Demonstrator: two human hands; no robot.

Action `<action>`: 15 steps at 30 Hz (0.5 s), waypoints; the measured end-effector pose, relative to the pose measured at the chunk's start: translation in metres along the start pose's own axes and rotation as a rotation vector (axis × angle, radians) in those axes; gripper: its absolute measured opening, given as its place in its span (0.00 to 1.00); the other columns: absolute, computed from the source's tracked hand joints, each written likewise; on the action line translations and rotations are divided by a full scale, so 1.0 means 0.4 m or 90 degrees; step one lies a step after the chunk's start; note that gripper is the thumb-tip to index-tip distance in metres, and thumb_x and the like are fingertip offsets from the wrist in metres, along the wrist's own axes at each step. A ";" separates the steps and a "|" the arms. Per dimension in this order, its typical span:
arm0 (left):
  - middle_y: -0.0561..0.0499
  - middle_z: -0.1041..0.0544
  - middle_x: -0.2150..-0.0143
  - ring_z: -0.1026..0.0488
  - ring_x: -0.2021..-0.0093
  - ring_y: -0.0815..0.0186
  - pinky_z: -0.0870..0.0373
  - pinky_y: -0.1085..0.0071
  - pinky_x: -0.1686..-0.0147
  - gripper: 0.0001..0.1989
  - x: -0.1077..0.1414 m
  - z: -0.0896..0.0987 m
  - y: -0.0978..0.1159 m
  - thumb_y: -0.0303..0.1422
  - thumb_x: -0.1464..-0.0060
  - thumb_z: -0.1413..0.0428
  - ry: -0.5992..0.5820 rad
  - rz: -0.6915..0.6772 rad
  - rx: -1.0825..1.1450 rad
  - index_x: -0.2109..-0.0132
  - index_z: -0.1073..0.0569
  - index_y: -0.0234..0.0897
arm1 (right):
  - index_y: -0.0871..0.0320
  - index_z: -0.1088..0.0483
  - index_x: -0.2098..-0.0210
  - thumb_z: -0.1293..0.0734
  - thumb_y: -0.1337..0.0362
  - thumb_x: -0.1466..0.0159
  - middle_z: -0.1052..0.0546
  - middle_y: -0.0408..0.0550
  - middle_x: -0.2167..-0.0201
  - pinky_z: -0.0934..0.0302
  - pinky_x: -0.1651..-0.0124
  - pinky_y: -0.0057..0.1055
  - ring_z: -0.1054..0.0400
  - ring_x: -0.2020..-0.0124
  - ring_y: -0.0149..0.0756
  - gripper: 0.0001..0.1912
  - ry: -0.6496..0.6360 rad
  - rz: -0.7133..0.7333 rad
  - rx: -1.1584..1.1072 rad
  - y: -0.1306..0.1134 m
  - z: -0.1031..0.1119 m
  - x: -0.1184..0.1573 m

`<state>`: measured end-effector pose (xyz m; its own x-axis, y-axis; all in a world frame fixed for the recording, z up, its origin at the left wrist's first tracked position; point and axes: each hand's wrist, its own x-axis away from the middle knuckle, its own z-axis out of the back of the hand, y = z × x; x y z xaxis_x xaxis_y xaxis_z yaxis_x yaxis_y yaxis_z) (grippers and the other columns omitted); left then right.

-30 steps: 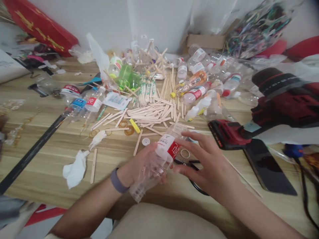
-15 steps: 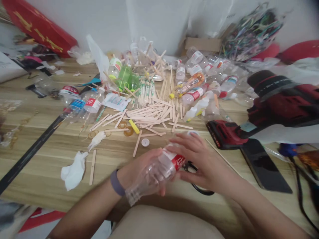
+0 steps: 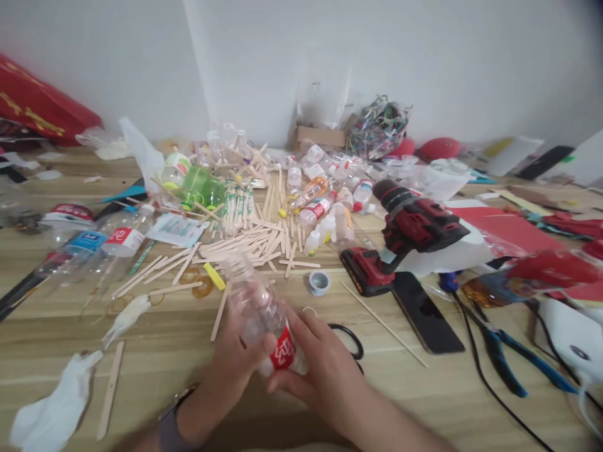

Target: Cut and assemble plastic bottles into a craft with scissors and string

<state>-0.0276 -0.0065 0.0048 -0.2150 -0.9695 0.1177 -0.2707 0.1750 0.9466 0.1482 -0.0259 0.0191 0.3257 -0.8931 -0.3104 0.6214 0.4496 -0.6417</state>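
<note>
A clear plastic bottle with a red label is held between both hands, its neck tilted up and away to the left. My left hand grips its left side, thumb across the front. Around the label end on the right, my right hand is closed with its fingers along the bottle. Motion blurs the bottle's neck. Just beyond are many flat wooden sticks and a yellow piece. A small grey ring-shaped cap lies ahead of my right hand, and black-handled scissors are partly behind it.
A red and black cordless drill stands at the right beside a black phone. Blue-handled pliers and cables lie further right. Bottles are at the left, near white crumpled tissue. Green bottles stand behind the sticks.
The bottle has swung round, so its neck now points away instead of toward me. Both hands have shifted their hold. The view has turned right, showing the pliers and red sheets.
</note>
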 end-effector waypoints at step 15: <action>0.47 0.22 0.60 0.24 0.66 0.61 0.29 0.69 0.70 0.31 -0.130 -0.043 0.115 0.53 0.56 0.36 -0.081 -0.023 0.138 0.51 0.30 0.39 | 0.54 0.29 0.61 0.24 0.55 0.56 0.24 0.45 0.65 0.35 0.71 0.34 0.31 0.73 0.36 0.24 0.371 -0.248 -0.292 0.306 0.327 -0.162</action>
<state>-0.0127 0.0492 0.0475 -0.3143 -0.9487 0.0337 -0.4720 0.1869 0.8616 0.2962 0.0890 0.0524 -0.3506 -0.9055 -0.2392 0.2208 0.1683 -0.9607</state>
